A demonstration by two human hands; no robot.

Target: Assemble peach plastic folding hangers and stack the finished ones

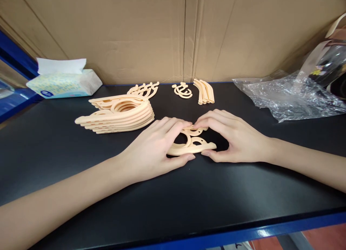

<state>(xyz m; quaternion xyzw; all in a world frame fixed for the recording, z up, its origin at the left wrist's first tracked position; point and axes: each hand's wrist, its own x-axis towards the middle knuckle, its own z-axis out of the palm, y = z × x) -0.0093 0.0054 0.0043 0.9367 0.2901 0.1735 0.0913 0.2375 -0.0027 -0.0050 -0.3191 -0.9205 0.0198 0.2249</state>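
Observation:
A cream plastic folding clothes hanger (198,148) lies low over the black table in front of me, its two arms pointing right. My left hand (162,145) wraps over its rounded left end, thumb along the near side and fingers over the far side. At the other end, my right hand (229,136) grips the arm tips between thumb and fingers. Part of the hanger is hidden under my left hand. To the left, a neat stack of similar folded hangers (121,120) sits close to my left hand.
Behind the stack lie several cream hooks (146,89), with another small group of hooks (183,91) near the cardboard wall (140,33). Several curved cream strips (204,91) are beside them. A tissue pack (65,84) stands back left; clear plastic bags (292,98) lie right.

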